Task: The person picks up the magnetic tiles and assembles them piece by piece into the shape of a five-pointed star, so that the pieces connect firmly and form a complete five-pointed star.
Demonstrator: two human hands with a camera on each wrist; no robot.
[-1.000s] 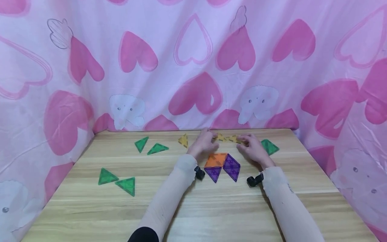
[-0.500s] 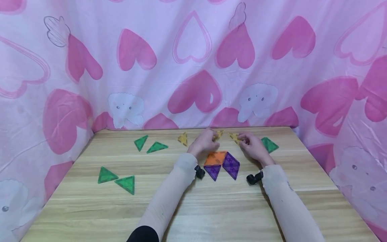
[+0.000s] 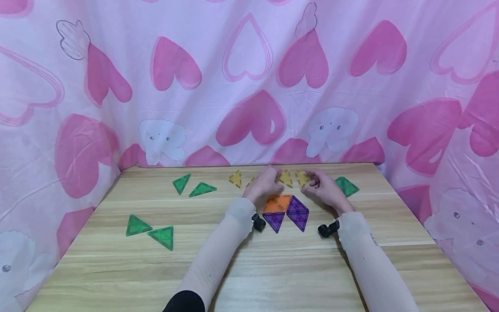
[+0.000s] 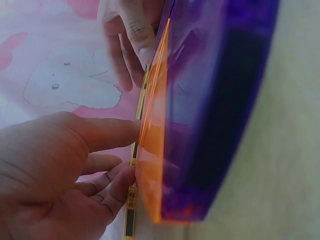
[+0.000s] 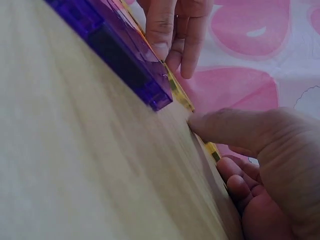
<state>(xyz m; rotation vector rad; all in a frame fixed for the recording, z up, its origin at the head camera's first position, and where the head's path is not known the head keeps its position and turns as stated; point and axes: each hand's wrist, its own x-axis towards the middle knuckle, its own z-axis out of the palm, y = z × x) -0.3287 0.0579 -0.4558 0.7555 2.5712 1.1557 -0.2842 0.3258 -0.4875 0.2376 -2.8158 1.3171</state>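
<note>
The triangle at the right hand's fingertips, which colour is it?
Yellow; the triangle shows best in the head view.

pale sleeves [image 3: 218, 251], black wrist devices [image 3: 328, 229], small dark marking [image 3: 374, 241] on right sleeve [image 3: 368, 260], black patch [image 3: 185, 302] on left

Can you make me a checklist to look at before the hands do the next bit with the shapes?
Yellow triangles are counted from the left in the head view.
1. Left grip at the third yellow triangle: ok.
2. Right grip at the fourth yellow triangle: ok.
3. Firm hold on both: cannot tell.
4. Those two triangles touching: not ok if you want them joined; a gap shows.
5. Second yellow triangle easy to see: not ok, the left grip mostly hides it.
6. Orange piece against the purple triangle: ok.
</note>
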